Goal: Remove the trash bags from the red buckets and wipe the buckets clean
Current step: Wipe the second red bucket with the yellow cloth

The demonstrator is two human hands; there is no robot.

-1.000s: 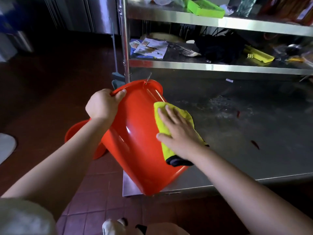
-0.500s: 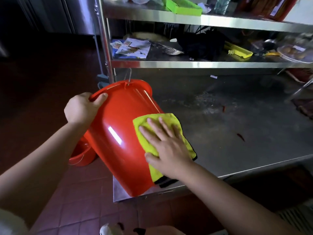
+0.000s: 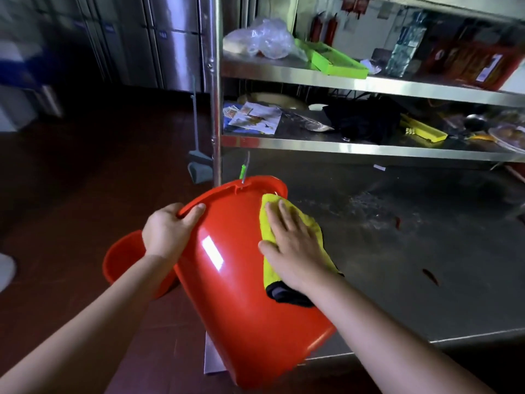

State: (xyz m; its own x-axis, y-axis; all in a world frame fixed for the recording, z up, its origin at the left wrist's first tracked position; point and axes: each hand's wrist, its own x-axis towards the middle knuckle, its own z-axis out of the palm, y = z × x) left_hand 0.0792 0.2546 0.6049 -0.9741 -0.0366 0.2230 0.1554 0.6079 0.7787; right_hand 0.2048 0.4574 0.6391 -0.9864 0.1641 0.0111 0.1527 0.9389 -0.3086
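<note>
A glossy red bucket (image 3: 238, 285) lies tilted on the near left corner of the steel table (image 3: 412, 280), its mouth facing away from me. My left hand (image 3: 167, 231) grips the bucket's rim on the left side. My right hand (image 3: 295, 248) lies flat, fingers spread, pressing a yellow cloth (image 3: 271, 223) with a black edge against the bucket's upper right side. A second red bucket (image 3: 125, 257) stands on the floor to the left, partly hidden behind my left forearm.
Steel shelves (image 3: 369, 146) rise behind the table, holding papers, a black cloth, green trays and a plastic bag. A shelf post (image 3: 216, 109) stands just beyond the bucket. A grey dustpan (image 3: 199, 169) leans by it. Dark red tiled floor (image 3: 85, 180) spreads left.
My right hand slid the yellow cloth up the bucket's side toward the rim. The view lifted, showing the upper shelf. My left hand keeps its grip on the rim.
</note>
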